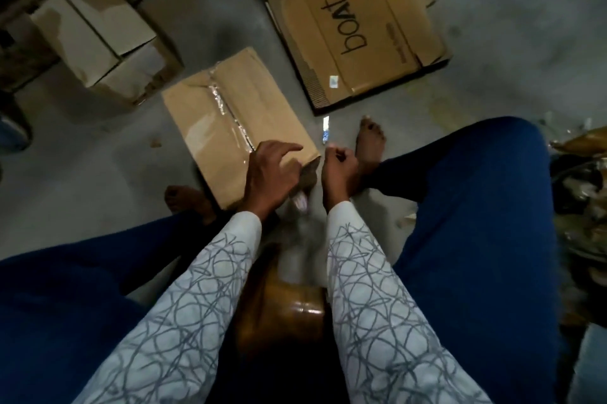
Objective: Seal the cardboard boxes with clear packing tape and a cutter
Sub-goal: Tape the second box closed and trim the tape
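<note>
A closed cardboard box (230,101) lies on the floor between my bare feet, with crinkled clear tape (226,111) along its top seam. My left hand (272,173) grips the box's near right corner, fingers spread over the top. Just right of that corner, my right hand (340,167) is curled into a fist. A thin shiny strip (325,129) sticks up from the fist; whether it is the cutter or tape I cannot tell. Something pale and blurred (300,203) hangs below my left hand.
A flattened "boat" carton (354,25) lies on the floor at the back right. Pale boxes (98,32) stand at the back left. A brown shiny object (285,305) sits between my forearms. Clutter (578,157) lines the right edge. My knees in blue flank the box.
</note>
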Available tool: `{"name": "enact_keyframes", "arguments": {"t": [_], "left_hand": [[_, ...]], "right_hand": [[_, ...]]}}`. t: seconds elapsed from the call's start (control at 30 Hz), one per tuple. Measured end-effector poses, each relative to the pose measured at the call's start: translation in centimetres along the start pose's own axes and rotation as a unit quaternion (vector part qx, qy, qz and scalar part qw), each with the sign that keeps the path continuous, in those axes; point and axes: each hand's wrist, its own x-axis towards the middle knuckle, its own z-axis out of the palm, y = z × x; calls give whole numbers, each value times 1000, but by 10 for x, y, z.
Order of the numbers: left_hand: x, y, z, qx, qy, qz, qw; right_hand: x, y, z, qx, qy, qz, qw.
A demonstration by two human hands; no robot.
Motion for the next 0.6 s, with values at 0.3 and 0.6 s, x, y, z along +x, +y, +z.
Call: {"name": "enact_keyframes", "arguments": {"t": [0.3, 0.6], "left_hand": [[144, 18, 77, 372, -254, 118, 885], [200, 13, 132, 431, -493, 53, 754]], "right_hand": [[207, 52, 46, -223, 82, -42, 970], [318, 79, 53, -305, 139, -154, 929]]}}
